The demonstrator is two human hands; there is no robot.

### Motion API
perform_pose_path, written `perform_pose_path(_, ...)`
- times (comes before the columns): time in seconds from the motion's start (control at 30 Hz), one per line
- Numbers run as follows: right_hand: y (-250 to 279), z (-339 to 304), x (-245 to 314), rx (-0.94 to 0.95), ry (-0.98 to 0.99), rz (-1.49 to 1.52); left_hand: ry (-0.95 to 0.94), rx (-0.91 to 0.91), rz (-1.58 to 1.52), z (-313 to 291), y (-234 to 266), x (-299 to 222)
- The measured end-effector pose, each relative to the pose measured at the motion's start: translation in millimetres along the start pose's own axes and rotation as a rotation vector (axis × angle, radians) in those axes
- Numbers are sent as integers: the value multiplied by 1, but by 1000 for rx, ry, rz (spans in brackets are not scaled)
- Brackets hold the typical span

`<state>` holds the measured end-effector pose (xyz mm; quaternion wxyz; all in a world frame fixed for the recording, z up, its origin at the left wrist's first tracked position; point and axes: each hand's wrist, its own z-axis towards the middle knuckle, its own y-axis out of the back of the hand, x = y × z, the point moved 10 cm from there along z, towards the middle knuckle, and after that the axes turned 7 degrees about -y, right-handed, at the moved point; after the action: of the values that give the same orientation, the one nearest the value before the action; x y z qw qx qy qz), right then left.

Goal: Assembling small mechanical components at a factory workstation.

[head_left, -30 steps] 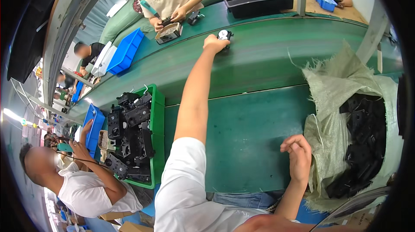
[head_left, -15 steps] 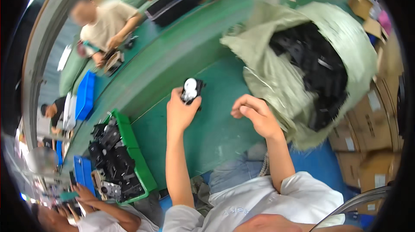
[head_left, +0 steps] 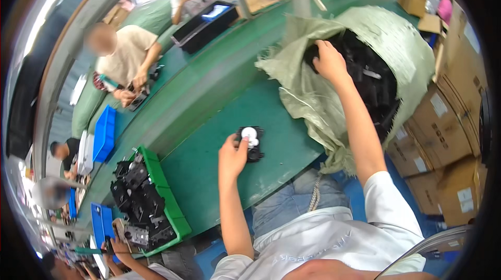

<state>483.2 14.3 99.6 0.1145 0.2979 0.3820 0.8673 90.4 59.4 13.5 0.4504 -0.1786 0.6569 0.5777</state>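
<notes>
My left hand (head_left: 233,161) is closed on a black plastic gear assembly (head_left: 254,153) with white round gears on top, low over the green tabletop or resting on it. At the mouth of a large pale-green woven sack (head_left: 300,89), my right hand (head_left: 330,62) reaches in over dark contents. Its thumb and fingers are bent, their tips lost against the black, so a hold cannot be made out. Black plastic parts (head_left: 373,89) fill the sack.
To the left stands a green crate (head_left: 169,196) heaped with black parts. Blue bins (head_left: 104,133) and a black tray (head_left: 203,32) lie farther off. Cardboard boxes (head_left: 443,128) are stacked at the right. A co-worker (head_left: 128,50) handles a part across the bench; another sits at lower left.
My right hand has moved up and away from over the table into the sack's mouth. My left hand has lowered the gear assembly toward the tabletop. The whole view has shifted.
</notes>
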Motion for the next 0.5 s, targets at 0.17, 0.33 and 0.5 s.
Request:
perform_pose_path(0.17,-53,17,-7,82,88,-119,-19,1,-72,-7,-2,10)
perform_pose_path(0.33,-39,20,7,138,137,-75,-274,-213,280,-42,33,-7)
perform_pose_path(0.5,-14,8,31,241,48,126,-134,-454,236,-118,115,1)
